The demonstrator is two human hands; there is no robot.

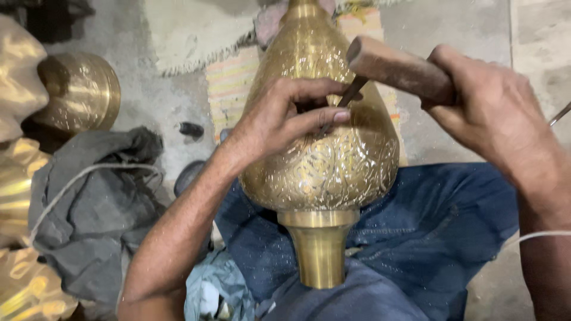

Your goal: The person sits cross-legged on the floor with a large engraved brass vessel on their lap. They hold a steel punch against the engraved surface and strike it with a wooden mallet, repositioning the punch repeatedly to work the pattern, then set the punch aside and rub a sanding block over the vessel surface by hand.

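Left hand [279,119] pinches thin chisel [348,98], tip on engraved brass vase [324,148] lying across lap. Right hand [493,113] clenches wooden mallet [395,68] above chisel head. Advice: light square taps, chisel steady. Grey cloth [95,202] at left.

1. One engraved brass vase [324,154], lying across the lap.
2. One wooden mallet [399,68].
3. One thin chisel [345,101] (mostly hidden by the fingers).
4. Two hands: left hand [279,122], right hand [493,116].
5. One round brass bowl [80,92].
6. One grey cloth [95,208].
7. One striped mat [232,83] on the floor.
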